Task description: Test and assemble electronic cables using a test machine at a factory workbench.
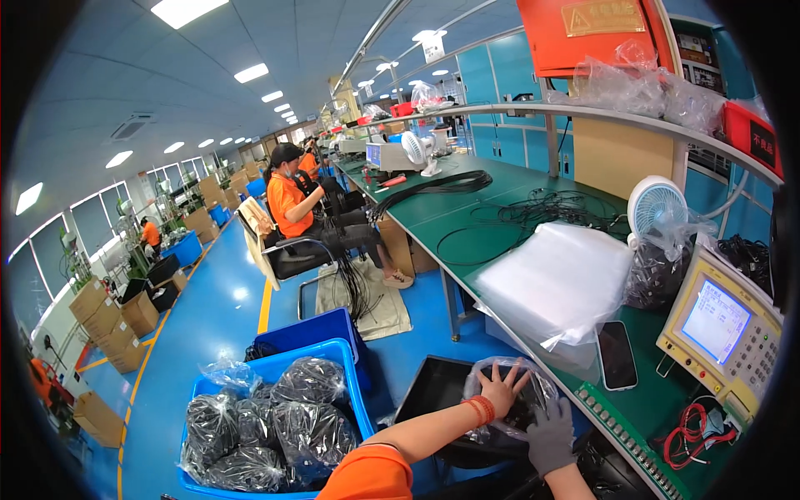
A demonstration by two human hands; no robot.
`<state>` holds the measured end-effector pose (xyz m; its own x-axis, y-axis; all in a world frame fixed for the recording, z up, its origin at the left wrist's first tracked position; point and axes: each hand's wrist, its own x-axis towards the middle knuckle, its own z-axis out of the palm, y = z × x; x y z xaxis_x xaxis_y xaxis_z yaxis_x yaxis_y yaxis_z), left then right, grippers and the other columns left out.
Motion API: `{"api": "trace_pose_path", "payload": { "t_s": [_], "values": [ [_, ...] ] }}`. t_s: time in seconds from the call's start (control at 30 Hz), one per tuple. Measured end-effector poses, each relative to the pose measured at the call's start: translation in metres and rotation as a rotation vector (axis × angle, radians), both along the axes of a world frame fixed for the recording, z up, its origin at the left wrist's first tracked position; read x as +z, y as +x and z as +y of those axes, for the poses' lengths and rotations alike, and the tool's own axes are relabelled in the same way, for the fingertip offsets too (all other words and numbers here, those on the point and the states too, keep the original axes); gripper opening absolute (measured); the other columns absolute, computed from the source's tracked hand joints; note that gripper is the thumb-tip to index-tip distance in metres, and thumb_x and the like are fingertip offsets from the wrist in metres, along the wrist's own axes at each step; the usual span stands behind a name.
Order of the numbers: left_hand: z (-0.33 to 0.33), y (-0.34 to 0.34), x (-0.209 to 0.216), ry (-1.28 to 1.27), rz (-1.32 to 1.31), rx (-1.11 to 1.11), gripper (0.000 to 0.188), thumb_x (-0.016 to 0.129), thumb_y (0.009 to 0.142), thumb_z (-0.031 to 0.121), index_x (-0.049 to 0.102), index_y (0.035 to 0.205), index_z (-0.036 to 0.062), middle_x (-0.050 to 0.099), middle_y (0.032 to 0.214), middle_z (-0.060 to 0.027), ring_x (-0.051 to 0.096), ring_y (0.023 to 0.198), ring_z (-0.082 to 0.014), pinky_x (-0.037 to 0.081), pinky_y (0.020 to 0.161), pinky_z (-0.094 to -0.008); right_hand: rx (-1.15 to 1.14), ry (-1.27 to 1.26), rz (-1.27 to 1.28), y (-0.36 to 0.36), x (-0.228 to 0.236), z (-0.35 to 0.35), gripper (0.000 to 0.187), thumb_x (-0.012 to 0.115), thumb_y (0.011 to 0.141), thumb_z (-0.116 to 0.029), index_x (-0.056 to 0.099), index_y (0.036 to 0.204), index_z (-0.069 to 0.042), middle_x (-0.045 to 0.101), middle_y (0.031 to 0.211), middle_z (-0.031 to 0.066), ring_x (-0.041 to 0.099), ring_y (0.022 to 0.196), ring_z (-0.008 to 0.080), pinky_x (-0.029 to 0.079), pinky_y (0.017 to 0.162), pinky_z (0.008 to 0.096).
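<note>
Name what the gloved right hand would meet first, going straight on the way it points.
Most likely the clear bag, at or just ahead of the right hand; the green table seems to lie beyond, though depth is unclear.

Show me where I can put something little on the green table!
Try the bare patch between the phone, tester and red wires. Another lies between the cable bundle and wire coil. It's crowded where the sheets and fan sit, and beside the table, where left hand and gloved right hand touch the clear bag.
</note>
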<state>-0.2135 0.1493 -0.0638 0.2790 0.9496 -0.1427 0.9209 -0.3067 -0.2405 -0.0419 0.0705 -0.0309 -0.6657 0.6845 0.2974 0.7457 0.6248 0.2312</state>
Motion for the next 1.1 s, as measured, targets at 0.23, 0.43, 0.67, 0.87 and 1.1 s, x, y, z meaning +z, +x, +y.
{"api": "trace_pose_path", "payload": {
  "t_s": [0.23,0.43,0.67,0.87,1.1],
  "values": [
    [-0.004,0.000,0.063,-0.708,-0.271,-0.226,0.078,0.038,0.088,0.072,0.061,0.122,0.0056,0.064,0.110,-0.0223,0.057,0.114,-0.0365,0.045,0.093,-0.0504,-0.038,-0.120,0.491,0.070,0.054,-0.083,0.042,0.061,0.090,-0.030,0.058,0.123,-0.005,0.060,0.120,0.0176,0.057,0.109,0.0378,0.045,0.092,0.0441],
    [-0.044,-0.037,0.037,-0.330,-0.075,-0.550,0.037,0.067,0.079,0.038,0.072,0.093,0.0045,0.070,0.089,-0.0153,0.068,0.086,-0.0315,0.052,0.073,-0.0406,-0.593,-0.413,0.235,0.149,0.021,-0.150,0.055,0.056,0.089,-0.049,0.055,0.129,-0.010,0.059,0.121,0.0192,0.060,0.094,0.0358,0.050,0.078,0.0427],
    [-0.056,0.004,0.094,-0.273,-0.072,-0.539,0.040,0.078,0.062,0.040,0.069,0.075,0.0040,0.068,0.077,-0.0126,0.067,0.076,-0.0308,0.052,0.065,-0.0403,-0.618,-0.364,0.027,0.183,-0.059,-0.206,0.074,0.054,0.081,-0.067,0.048,0.136,-0.017,0.050,0.136,0.0146,0.062,0.088,0.0285,0.051,0.068,0.0399],
    [-0.116,0.089,0.072,-0.463,-0.673,-0.819,0.047,0.072,0.076,0.036,0.059,0.100,-0.0022,0.061,0.102,-0.0189,0.061,0.095,-0.0367,0.049,0.083,-0.0437,-0.598,-0.394,0.125,0.193,-0.070,-0.210,0.076,0.058,0.079,-0.065,0.047,0.136,-0.017,0.049,0.137,0.0154,0.061,0.089,0.0309,0.051,0.069,0.0415],
    [-0.126,0.160,-0.022,-0.261,-0.509,-0.677,0.100,0.072,0.071,0.056,0.032,0.143,-0.0009,0.028,0.147,-0.0288,0.029,0.132,-0.0541,0.044,0.099,-0.0499,-0.584,-0.421,0.241,0.205,-0.058,-0.234,0.078,0.069,0.076,-0.055,0.045,0.138,-0.014,0.046,0.136,0.0190,0.057,0.102,0.0387,0.051,0.079,0.0460]
  ]
}}
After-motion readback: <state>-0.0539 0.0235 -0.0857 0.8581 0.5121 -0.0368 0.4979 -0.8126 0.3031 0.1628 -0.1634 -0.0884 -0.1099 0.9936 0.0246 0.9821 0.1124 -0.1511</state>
